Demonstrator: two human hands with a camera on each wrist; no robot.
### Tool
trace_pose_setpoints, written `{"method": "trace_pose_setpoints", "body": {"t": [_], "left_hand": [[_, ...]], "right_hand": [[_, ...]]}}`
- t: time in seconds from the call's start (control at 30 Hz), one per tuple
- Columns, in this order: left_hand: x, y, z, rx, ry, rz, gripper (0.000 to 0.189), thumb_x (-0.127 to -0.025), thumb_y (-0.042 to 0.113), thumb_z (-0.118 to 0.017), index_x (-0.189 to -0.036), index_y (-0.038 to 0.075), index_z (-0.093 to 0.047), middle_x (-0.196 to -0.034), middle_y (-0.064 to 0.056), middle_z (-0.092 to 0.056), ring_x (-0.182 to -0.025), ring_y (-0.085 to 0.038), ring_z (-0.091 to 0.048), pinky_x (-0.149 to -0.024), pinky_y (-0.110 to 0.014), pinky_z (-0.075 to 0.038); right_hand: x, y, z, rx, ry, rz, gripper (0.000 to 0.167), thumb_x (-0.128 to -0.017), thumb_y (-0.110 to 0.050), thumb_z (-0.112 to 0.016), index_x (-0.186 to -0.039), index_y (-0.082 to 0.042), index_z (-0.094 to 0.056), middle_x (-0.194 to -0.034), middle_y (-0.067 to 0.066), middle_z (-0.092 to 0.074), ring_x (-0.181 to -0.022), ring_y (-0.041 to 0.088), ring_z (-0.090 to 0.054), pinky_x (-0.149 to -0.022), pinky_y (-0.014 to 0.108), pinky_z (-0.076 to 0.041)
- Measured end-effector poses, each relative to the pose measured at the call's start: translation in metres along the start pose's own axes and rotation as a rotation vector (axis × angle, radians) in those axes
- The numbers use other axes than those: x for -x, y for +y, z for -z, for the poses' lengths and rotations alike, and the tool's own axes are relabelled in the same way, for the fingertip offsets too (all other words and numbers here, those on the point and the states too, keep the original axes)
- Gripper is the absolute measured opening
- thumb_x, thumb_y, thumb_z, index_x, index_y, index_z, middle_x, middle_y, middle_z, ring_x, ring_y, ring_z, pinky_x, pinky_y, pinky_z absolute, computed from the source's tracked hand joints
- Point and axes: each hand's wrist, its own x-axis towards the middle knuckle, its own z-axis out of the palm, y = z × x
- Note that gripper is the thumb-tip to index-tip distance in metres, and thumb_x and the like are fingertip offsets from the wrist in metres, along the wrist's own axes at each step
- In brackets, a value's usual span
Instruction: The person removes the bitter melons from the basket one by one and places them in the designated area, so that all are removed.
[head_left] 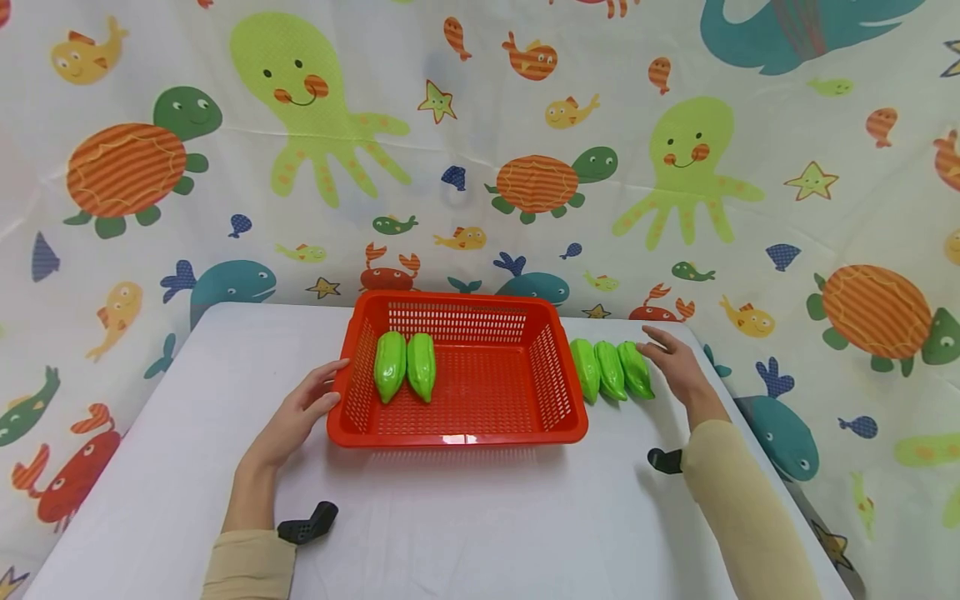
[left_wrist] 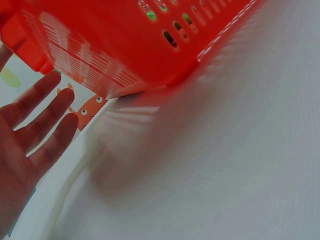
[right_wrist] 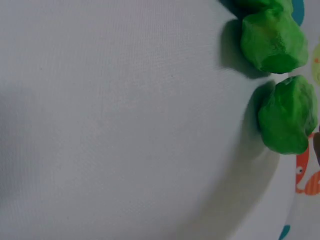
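Note:
A red plastic basket [head_left: 480, 437] with slotted walls stands on the white table. Inside it, towards the left, lie two glossy green ridged fruits, like star fruit: one [head_left: 390, 367] beside the other [head_left: 422, 367]. Three more lie in a row outside the basket's right wall: a near one [head_left: 585, 369], a middle one [head_left: 611, 371] and an outer one [head_left: 636, 369]. My left hand [head_left: 300, 412] has its fingers spread, fingertips right at the basket's left rim. My right hand [head_left: 675, 367] reaches over the table beside the outer fruit, fingers loosely extended and holding nothing.
White cloth covers the table [head_left: 465, 525], and its right edge runs under my right forearm. Behind stands a curtain [head_left: 465, 217] printed with sea animals. A black wrist device [head_left: 309, 523] sticks out by my left sleeve, another [head_left: 664, 461] by my right.

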Motion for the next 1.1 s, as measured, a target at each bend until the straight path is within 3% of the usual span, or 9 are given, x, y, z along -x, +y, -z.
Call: {"method": "trace_pose_setpoints", "body": {"t": [0.27,0.57,1.1], "left_hand": [[0.000,-0.002,0.000,-0.001,0.001,-0.004,0.057,-0.100,0.031,-0.053,-0.152,0.020,-0.033,-0.151,-0.015,-0.036,-0.135,-0.037,-0.036,-0.100,-0.062,-0.040],[0.001,-0.003,-0.001,-0.003,0.003,-0.004,0.057,-0.100,0.031,-0.053,-0.152,0.021,-0.034,-0.152,-0.014,-0.036,-0.134,-0.036,-0.036,-0.100,-0.061,-0.041],[0.002,-0.002,-0.001,-0.001,0.004,0.004,0.057,-0.100,0.032,-0.053,-0.152,0.023,-0.034,-0.151,-0.014,-0.037,-0.135,-0.036,-0.035,-0.101,-0.063,-0.038]], "right_hand": [[-0.002,-0.020,-0.005,-0.034,0.022,0.037,0.081,-0.093,-0.048,-0.062,-0.156,-0.016,-0.023,-0.162,0.010,-0.017,-0.147,0.033,-0.016,-0.117,0.055,-0.016],[0.003,-0.059,-0.017,-0.018,0.035,0.123,0.085,-0.091,-0.050,-0.064,-0.156,-0.012,-0.024,-0.157,0.017,-0.027,-0.145,0.032,-0.024,-0.116,0.052,-0.021],[0.019,-0.124,-0.050,-0.096,0.006,0.165,0.079,-0.093,-0.042,-0.065,-0.155,-0.015,-0.025,-0.159,0.004,-0.027,-0.144,0.024,-0.028,-0.115,0.050,-0.026]]}}
